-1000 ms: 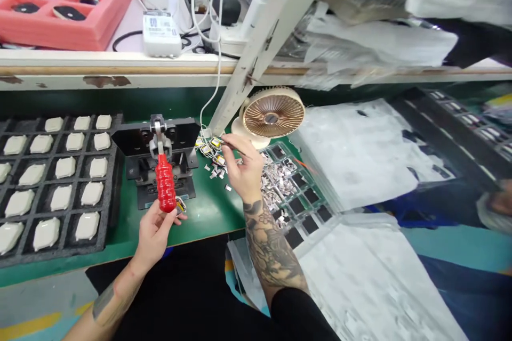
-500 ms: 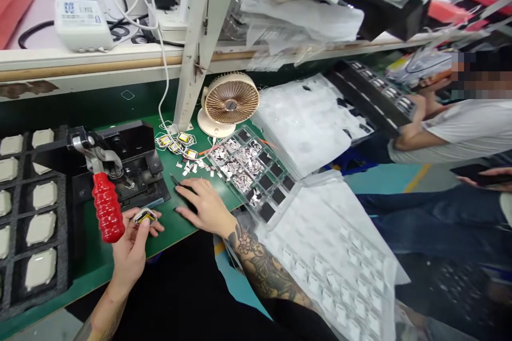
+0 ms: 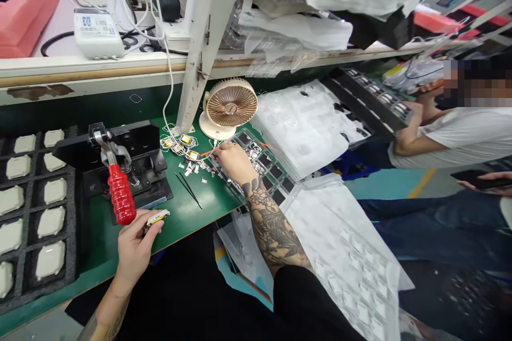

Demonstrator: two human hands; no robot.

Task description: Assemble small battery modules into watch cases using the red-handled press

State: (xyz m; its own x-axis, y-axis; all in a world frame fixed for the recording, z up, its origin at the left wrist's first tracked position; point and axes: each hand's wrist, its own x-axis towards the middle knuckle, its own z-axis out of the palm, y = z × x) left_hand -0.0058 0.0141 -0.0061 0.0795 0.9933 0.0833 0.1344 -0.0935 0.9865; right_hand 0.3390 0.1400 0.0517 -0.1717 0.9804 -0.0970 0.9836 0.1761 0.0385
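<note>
My left hand (image 3: 136, 240) grips a small white device housing (image 3: 157, 217) with a yellow part inside, just in front of the toggle clamp's red handle (image 3: 122, 194). My right hand (image 3: 237, 162) reaches over the left side of a clear compartment tray (image 3: 286, 177) filled with small white-and-dark pieces. Its fingers are curled together, and whatever lies at their tips is hidden. A pair of dark tweezers (image 3: 189, 189) lies on the green tabletop (image 3: 208, 197) between my hands. Small loose white pieces (image 3: 193, 167) are scattered beside the tray.
At left, a dark foam tray (image 3: 30, 266) holds several white housings. Wired parts with yellow pieces (image 3: 176, 145) sit near a beige fan (image 3: 232, 106) and a white post (image 3: 200, 53). White sheeted trays (image 3: 296, 128) stand at right. A co-worker (image 3: 460, 133) holds a black tray.
My right hand has left the tweezers on the table and moved up and right to the compartment tray. My left hand has tilted the housing onto its edge. The view has shifted slightly.
</note>
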